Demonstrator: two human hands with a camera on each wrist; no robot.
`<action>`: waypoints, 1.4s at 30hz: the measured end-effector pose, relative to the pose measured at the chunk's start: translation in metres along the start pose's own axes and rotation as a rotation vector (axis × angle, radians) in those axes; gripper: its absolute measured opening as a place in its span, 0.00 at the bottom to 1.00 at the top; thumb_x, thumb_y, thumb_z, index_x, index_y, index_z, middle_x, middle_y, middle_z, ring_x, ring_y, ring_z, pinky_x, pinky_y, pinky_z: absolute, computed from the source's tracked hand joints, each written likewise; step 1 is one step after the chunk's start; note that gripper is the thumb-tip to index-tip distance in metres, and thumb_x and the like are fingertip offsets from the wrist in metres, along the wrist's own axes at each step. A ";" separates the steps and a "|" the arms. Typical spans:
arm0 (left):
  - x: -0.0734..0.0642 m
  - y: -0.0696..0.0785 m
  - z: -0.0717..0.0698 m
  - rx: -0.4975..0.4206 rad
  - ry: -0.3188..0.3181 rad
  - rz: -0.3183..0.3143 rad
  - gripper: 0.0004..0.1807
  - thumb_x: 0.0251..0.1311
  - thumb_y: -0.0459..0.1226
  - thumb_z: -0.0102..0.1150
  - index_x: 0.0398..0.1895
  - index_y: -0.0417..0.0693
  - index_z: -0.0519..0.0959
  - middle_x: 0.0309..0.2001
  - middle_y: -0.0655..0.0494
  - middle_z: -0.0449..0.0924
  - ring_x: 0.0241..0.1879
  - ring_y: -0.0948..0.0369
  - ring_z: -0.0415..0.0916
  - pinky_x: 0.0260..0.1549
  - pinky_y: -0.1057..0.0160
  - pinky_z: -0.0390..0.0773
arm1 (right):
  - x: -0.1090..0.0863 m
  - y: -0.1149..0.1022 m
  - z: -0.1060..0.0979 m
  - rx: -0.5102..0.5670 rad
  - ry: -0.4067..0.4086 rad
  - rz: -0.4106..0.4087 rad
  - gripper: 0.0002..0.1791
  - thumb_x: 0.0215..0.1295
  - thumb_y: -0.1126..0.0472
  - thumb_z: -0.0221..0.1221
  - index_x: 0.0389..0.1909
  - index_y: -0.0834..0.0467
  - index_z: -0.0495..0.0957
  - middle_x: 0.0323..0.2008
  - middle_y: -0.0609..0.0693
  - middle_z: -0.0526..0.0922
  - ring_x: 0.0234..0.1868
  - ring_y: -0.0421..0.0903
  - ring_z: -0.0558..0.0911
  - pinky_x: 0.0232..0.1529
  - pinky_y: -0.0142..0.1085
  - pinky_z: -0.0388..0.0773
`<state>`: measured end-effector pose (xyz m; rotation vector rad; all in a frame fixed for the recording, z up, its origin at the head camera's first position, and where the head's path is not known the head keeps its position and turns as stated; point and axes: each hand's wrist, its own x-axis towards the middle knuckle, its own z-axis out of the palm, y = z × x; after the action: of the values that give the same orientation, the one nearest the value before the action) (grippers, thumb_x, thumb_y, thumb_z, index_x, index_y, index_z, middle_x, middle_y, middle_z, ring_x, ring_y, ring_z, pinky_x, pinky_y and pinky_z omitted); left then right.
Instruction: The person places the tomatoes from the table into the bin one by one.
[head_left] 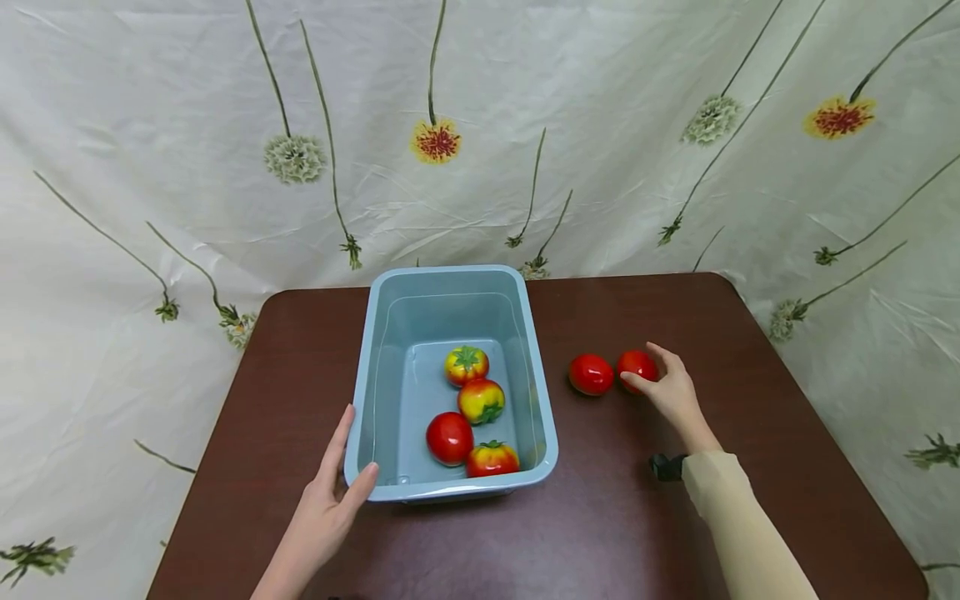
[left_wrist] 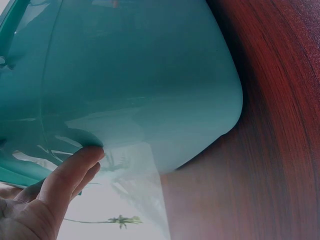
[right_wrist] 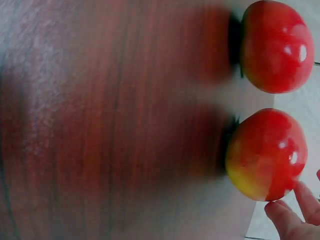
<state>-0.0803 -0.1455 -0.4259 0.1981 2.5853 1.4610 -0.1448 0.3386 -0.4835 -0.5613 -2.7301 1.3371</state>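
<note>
A blue-grey plastic bin [head_left: 381, 333] holds several tomatoes, among them a red tomato [head_left: 449, 438] and a yellow-red tomato [head_left: 481, 401] with green leaves. My left hand [head_left: 324, 500] rests against its near left corner, fingers straight along the outer wall [left_wrist: 150, 75] and thumb at the front rim. To the right of the bin, my right hand [head_left: 672, 392] pinches a red tomato [head_left: 636, 367] between thumb and fingers. This tomato, yellow on one side in the right wrist view, sits on the table. Another red tomato [head_left: 591, 374] lies just left of it.
Everything stands on a dark brown wooden table [head_left: 600, 517] with rounded corners. Behind and around it hangs a white cloth [head_left: 480, 208] printed with flowers. A dark strapped device [head_left: 666, 467] sits at my right wrist. The bin stands near the table's far edge.
</note>
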 end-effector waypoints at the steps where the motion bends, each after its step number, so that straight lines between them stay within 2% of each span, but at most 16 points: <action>1: 0.000 0.000 0.000 -0.001 0.000 -0.001 0.43 0.71 0.44 0.53 0.78 0.76 0.38 0.77 0.46 0.51 0.67 0.47 0.65 0.48 0.80 0.70 | 0.001 0.001 0.000 -0.023 -0.008 0.000 0.46 0.63 0.52 0.66 0.75 0.61 0.54 0.73 0.66 0.55 0.72 0.64 0.57 0.70 0.58 0.59; 10: -0.001 0.000 0.000 -0.005 0.001 -0.002 0.43 0.72 0.45 0.53 0.78 0.76 0.38 0.77 0.46 0.50 0.67 0.47 0.65 0.48 0.78 0.71 | 0.006 0.006 0.005 -0.120 -0.026 -0.060 0.48 0.61 0.56 0.67 0.75 0.65 0.53 0.73 0.69 0.55 0.71 0.67 0.58 0.69 0.61 0.58; 17: 0.000 0.002 -0.001 -0.009 -0.011 -0.019 0.43 0.72 0.47 0.53 0.79 0.75 0.38 0.77 0.44 0.49 0.68 0.44 0.63 0.53 0.57 0.77 | 0.009 0.009 0.008 -0.147 -0.032 -0.095 0.48 0.58 0.60 0.68 0.74 0.68 0.52 0.72 0.71 0.55 0.71 0.68 0.58 0.68 0.62 0.58; 19: 0.000 0.002 0.000 -0.010 -0.010 -0.019 0.43 0.72 0.46 0.53 0.79 0.73 0.38 0.77 0.44 0.50 0.68 0.44 0.63 0.53 0.54 0.77 | 0.010 0.010 0.009 -0.155 -0.036 -0.101 0.48 0.57 0.61 0.68 0.74 0.69 0.52 0.72 0.71 0.55 0.71 0.68 0.57 0.68 0.62 0.58; 30: 0.000 0.000 -0.001 -0.015 -0.010 -0.001 0.43 0.72 0.45 0.53 0.80 0.69 0.38 0.77 0.42 0.50 0.68 0.43 0.64 0.52 0.56 0.78 | 0.012 0.014 0.014 -0.169 -0.028 -0.103 0.46 0.59 0.63 0.67 0.74 0.67 0.53 0.71 0.71 0.55 0.69 0.69 0.59 0.67 0.62 0.59; 36: -0.001 0.000 -0.001 -0.024 -0.004 -0.010 0.42 0.72 0.46 0.53 0.79 0.75 0.38 0.77 0.43 0.50 0.68 0.44 0.64 0.52 0.57 0.77 | 0.011 0.013 0.015 -0.169 -0.018 -0.091 0.46 0.60 0.64 0.67 0.74 0.67 0.53 0.70 0.71 0.56 0.68 0.69 0.61 0.67 0.62 0.59; 42: 0.000 0.000 -0.001 -0.023 -0.008 -0.010 0.42 0.72 0.45 0.53 0.79 0.74 0.38 0.77 0.43 0.50 0.68 0.43 0.64 0.53 0.55 0.77 | 0.009 0.015 0.016 -0.156 0.000 -0.092 0.45 0.60 0.63 0.66 0.74 0.67 0.53 0.70 0.71 0.58 0.67 0.68 0.63 0.68 0.62 0.59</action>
<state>-0.0799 -0.1459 -0.4252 0.1874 2.5579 1.4833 -0.1522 0.3377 -0.5061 -0.4385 -2.8393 1.1112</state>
